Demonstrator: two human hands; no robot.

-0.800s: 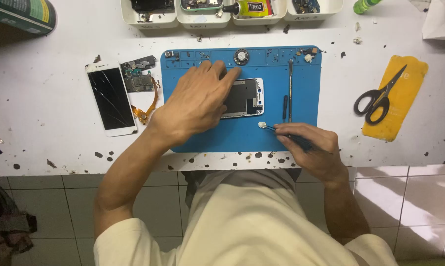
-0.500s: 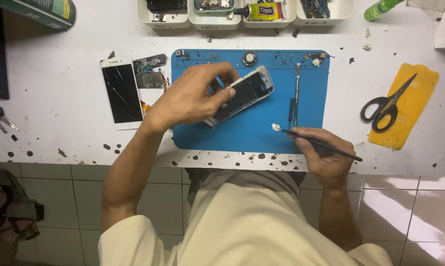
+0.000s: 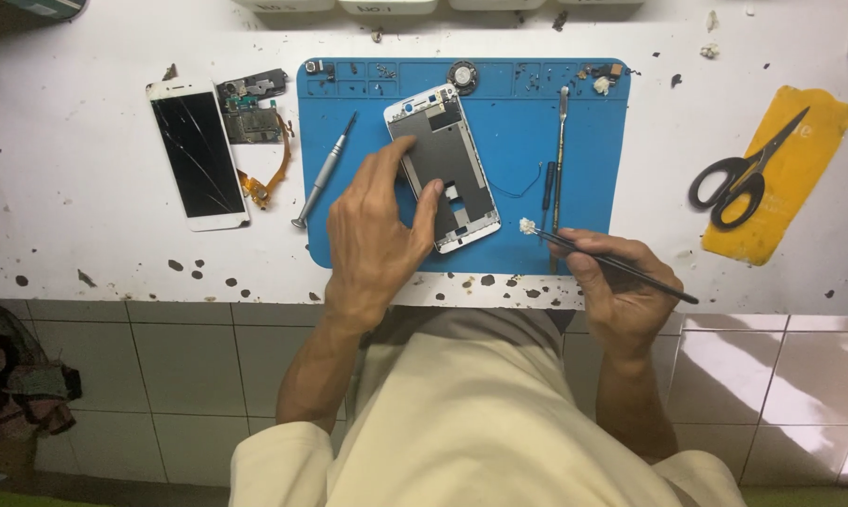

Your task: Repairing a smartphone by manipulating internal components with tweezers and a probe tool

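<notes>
An opened white phone frame [image 3: 445,165] lies tilted on a blue work mat [image 3: 583,188], its dark inside facing up. My left hand [image 3: 377,230] rests on the frame's lower left edge, thumb and fingers pressing on it. My right hand [image 3: 616,286] grips a thin black stick [image 3: 621,269] with a small white swab [image 3: 528,226] at its tip. The swab hovers just right of the frame, apart from it.
A cracked white phone screen [image 3: 198,153] and a circuit part with orange ribbon [image 3: 252,117] lie left of the mat. A screwdriver [image 3: 323,173], metal spudger [image 3: 560,155] and small parts sit on the mat. Black scissors [image 3: 745,171] lie on a yellow pad [image 3: 790,178] at right.
The phone frame was lifted and turned by my left hand, then set down tilted on the mat. My right hand stayed near the mat's lower right with the swab stick.
</notes>
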